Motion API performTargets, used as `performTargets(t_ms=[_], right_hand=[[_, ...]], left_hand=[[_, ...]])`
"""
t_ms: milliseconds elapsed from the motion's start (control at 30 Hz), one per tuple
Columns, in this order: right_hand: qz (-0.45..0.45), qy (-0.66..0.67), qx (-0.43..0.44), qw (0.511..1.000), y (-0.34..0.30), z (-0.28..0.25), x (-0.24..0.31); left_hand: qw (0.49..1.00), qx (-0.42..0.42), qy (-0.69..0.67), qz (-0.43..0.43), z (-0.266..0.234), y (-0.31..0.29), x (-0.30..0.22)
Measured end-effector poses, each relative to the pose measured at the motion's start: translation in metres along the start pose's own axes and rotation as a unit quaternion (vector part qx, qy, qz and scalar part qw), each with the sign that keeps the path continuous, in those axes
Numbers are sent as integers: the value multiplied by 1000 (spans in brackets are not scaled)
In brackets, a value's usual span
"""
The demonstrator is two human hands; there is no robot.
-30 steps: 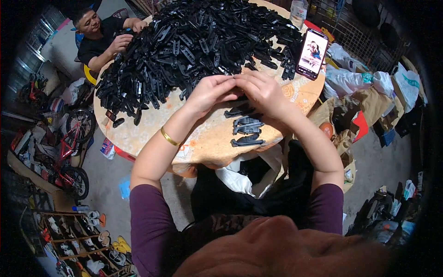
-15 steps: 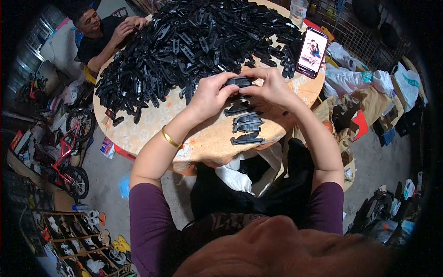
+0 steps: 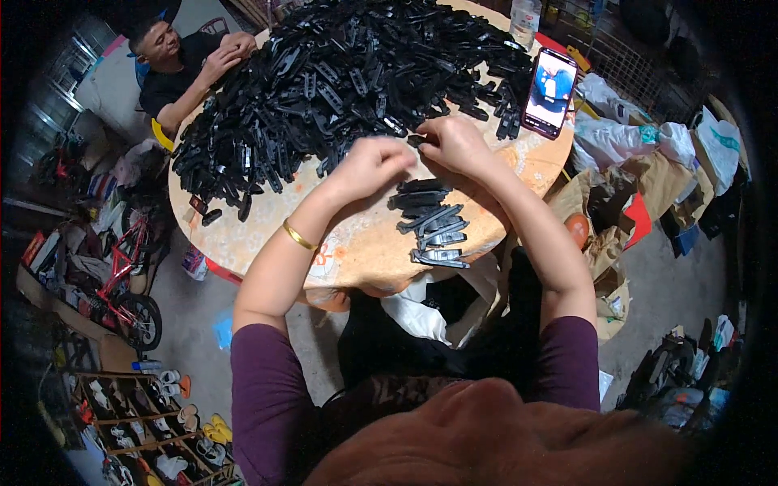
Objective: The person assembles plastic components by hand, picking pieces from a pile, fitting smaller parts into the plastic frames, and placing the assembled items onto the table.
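A big heap of slim black plastic pieces [image 3: 324, 89] covers the far part of the round table [image 3: 356, 243]. Between my forearms, a small row of the same black pieces [image 3: 433, 215] lies near the table's front edge. My right hand [image 3: 459, 146] is at the heap's near side, its thumb and fingers pinched on a dark piece [image 3: 416, 139] that is mostly hidden. Just left of it, my left hand [image 3: 369, 168] hovers over the tabletop with bent fingers, blurred by motion; whether it holds anything is not visible.
A phone [image 3: 551, 93] stands propped at the table's right, near a clear plastic container [image 3: 525, 20]. Across the heap at far left, another person's hands [image 3: 231, 53] are at its edge. Bags [image 3: 624, 134] and an open paper sack [image 3: 604, 235] crowd the right side.
My hands, which held black pieces together, have come apart. The row before me has grown and sits nearer the table edge. The phone's picture differs.
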State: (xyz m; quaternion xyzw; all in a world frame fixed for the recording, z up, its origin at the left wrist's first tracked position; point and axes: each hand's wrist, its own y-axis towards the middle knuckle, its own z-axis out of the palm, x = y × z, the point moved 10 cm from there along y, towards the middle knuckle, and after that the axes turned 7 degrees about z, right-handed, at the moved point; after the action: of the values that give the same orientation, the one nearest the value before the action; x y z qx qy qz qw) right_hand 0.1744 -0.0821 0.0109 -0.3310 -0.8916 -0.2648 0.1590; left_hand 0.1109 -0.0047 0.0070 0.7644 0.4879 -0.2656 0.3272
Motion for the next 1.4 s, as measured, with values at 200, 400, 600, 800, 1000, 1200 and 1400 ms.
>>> performTargets(t_ms=[200,400,600,800,1000,1200,1400], right_hand=[[52,238,21,970,2,3,-22],[119,358,42,925,-12,16,-39],[124,488,-255,826,-20,-41,-88],[162,538,-251,788,-20,-35,-105],[126,512,-248,812,-21,-40,-88],[-107,279,-250,921,-36,-67,3],[-174,185,-214,943,-39,-51,25]], left_hand=[[934,-126,321,99,-36,5,-7],[894,-147,409,109,-38,18,-17],[884,-136,408,182,-32,55,-36],[869,-90,485,38,-23,105,-7],[907,-238,292,190,-41,92,-30],[966,-94,-221,-90,-18,52,15],[907,-120,-365,-173,3,14,39]])
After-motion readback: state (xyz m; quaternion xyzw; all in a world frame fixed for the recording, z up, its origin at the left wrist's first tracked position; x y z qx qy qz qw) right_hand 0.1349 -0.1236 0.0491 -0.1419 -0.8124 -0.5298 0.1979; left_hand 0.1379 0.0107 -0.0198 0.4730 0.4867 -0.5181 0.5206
